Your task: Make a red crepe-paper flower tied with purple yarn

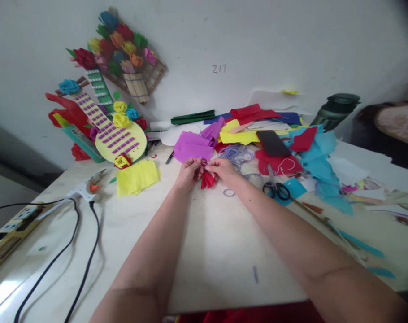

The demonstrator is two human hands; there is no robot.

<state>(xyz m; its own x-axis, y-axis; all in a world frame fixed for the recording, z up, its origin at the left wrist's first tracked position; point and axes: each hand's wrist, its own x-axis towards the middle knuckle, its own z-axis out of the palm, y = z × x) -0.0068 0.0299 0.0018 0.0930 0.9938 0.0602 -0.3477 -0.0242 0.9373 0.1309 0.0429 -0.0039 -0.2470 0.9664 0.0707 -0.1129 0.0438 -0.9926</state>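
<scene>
Between my two hands a small bunch of red crepe paper [208,180] hangs with its pleated ends fanning downward. My left hand [189,172] pinches the top of this bunch from the left. At the same spot my right hand [223,169] is closed, thumb and finger pressed together, seemingly on pale string at the bunch's neck. A tangle of lilac yarn [236,154] lies just behind my right hand, and a loop of it [228,193] rests on the table below. Purple crepe paper [193,146] lies right behind my left hand.
A glue gun [86,192] with black cables lies at left beside a power strip [9,237]. Scissors [275,189], a phone [273,142] and blue paper [320,152] are at right. Yellow crepe paper [137,177] lies before a paper-flower guitar decoration [121,137]. A dark green bottle [335,112] stands at the back.
</scene>
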